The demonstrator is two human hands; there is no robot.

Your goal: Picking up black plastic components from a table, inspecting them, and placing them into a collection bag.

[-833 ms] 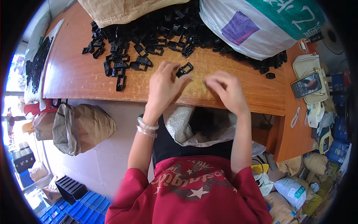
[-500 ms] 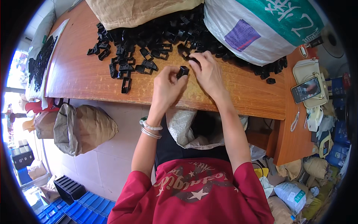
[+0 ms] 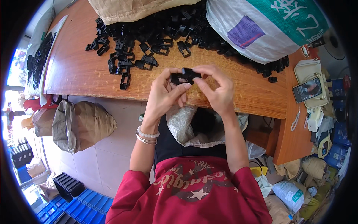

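Just above the table's front edge, my two hands meet at a black plastic part (image 3: 182, 78) that has a rectangular opening. My left hand (image 3: 163, 93) pinches its left end between thumb and fingers. The right end is gripped by my right hand (image 3: 217, 86), thumb below and index finger on top. Whether this is one piece or two pressed together, I cannot tell. A similar loose black frame (image 3: 184, 49) lies on the wood beyond my hands, near a large heap of black plastic parts (image 3: 126, 46).
A brown paper sack (image 3: 138, 9) and a white-and-green woven sack (image 3: 253, 33) rest on the heap. An open woven bag (image 3: 180, 128) sits under the table edge at my lap. At right lie a phone (image 3: 307, 90) and a pale bag (image 3: 307, 69). Blue crates (image 3: 87, 209) stand lower left.
My right hand has come back from the heap toward me. Both hands now meet on the black part, where before only my left hand held a small piece.
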